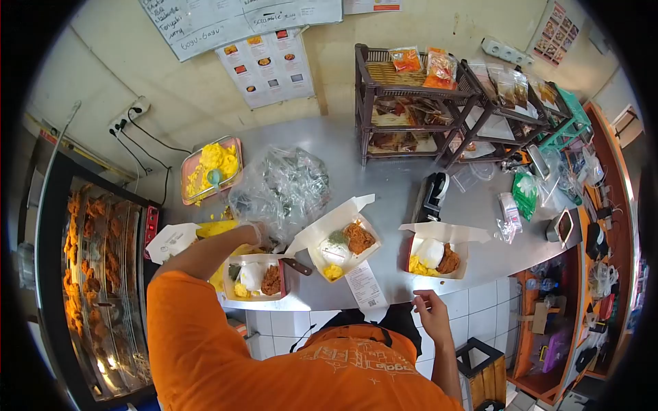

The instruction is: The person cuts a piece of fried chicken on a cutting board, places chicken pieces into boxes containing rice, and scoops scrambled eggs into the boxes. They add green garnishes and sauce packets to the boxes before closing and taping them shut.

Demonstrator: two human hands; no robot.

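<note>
My left hand (259, 236) reaches to the lower edge of a clear plastic bag (288, 185) with dark green contents; its fingers are hidden there. My right hand (430, 312) hangs by the table's front edge, fingers apart, holding nothing. The open middle box (315, 236) holds white rice (334, 253) with green bits, fried chicken (359, 237) and yellow egg (333, 272). To the right, another open box (458, 233) has rice, egg and chicken. The left box (271, 259), beneath my left forearm, contains rice, egg, chicken and something dark green.
A tray of yellow egg (236, 179) with a spoon stands at the back left. Receipt paper (367, 284) overhangs the front edge beside a knife (297, 266). A black device (432, 197), brown racks (411, 91) and packets stand right; a glass food cabinet (48, 226) stands left.
</note>
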